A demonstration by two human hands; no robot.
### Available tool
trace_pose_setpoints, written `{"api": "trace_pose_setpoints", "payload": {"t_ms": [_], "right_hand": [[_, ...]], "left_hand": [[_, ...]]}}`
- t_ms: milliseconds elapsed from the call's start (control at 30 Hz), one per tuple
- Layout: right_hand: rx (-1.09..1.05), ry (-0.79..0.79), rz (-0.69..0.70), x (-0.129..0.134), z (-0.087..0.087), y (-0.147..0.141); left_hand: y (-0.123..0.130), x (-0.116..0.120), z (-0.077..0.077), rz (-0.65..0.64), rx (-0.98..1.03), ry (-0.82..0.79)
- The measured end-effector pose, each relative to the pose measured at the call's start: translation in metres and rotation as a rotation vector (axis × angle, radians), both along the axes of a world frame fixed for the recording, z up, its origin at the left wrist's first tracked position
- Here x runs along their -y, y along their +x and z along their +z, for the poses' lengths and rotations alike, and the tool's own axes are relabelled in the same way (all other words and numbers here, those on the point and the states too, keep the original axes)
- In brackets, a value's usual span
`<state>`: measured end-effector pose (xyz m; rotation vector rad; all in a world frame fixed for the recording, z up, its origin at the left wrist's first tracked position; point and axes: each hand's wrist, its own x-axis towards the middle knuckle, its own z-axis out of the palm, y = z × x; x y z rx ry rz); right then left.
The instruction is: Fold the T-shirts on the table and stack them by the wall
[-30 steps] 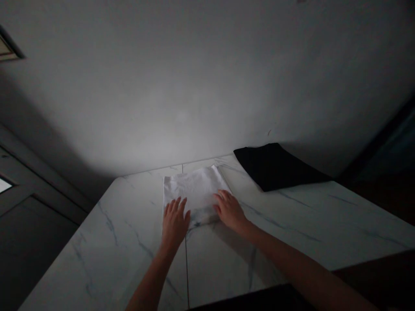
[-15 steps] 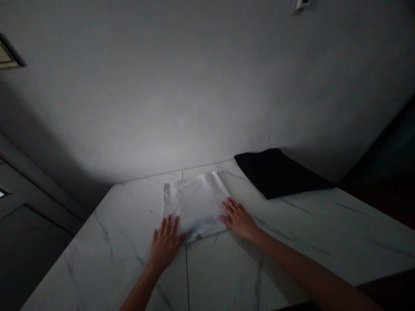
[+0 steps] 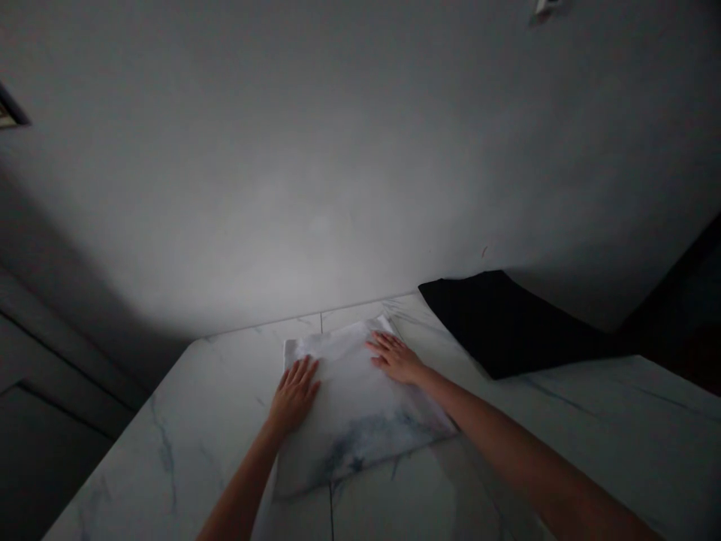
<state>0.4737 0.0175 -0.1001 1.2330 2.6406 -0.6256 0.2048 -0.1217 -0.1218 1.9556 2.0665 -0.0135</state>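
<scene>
While the fingers of the left hand (image 3: 294,394) lie slightly apart, bent a little and palm down along the left side of the white cloth (image 3: 343,383), those of the right hand (image 3: 397,359) are spread on its far right part, near the corner. Neither hand clamps anything.

Beneath them the cloth lies nearly flat, lightly creased, with a smoky grey-blue patch along its near edge and a small dark star-like mark (image 3: 357,464) in it, too blurred to read as lettering.

Around the cloth stretches a white, grey-veined table (image 3: 214,421), its dark seam (image 3: 331,511) running underneath. To the right, apart from the white cloth, a black cloth (image 3: 507,323) lies beside the pale wall (image 3: 315,150). High on the wall, a small white fitting (image 3: 546,7) shows at the upper right and a dark frame corner (image 3: 11,113) at the upper left.
</scene>
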Motion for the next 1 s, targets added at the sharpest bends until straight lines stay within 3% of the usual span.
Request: {"api": "trace_pose_setpoints", "payload": {"t_ms": [133, 233, 333, 567, 733, 867, 1000], "right_hand": [[0.019, 0.116, -0.123, -0.022, -0.011, -0.022], [-0.098, 0.079, 0.049, -0.024, -0.02, -0.054], [-0.145, -0.004, 0.162, -0.029, -0.029, -0.064], [-0.071, -0.02, 0.074, -0.07, -0.036, -0.022], [0.029, -0.009, -0.047, -0.084, -0.037, -0.013], [0.058, 0.05, -0.303, -0.077, -0.025, -0.008], [-0.022, 0.054, -0.525, -0.062, -0.014, 0.007]], "left_hand": [[-0.008, -0.032, -0.005, 0.054, -0.056, 0.01], [0.006, -0.064, -0.012, -0.089, 0.036, 0.038], [0.001, -0.079, -0.022, -0.141, 0.089, 0.012], [-0.07, -0.063, -0.038, -0.037, 0.023, -0.038], [-0.081, -0.057, -0.03, 0.016, -0.073, -0.024], [-0.072, -0.055, -0.009, 0.203, -0.093, -0.026], [-0.071, -0.047, 0.005, 0.582, 0.257, 0.047]]}}
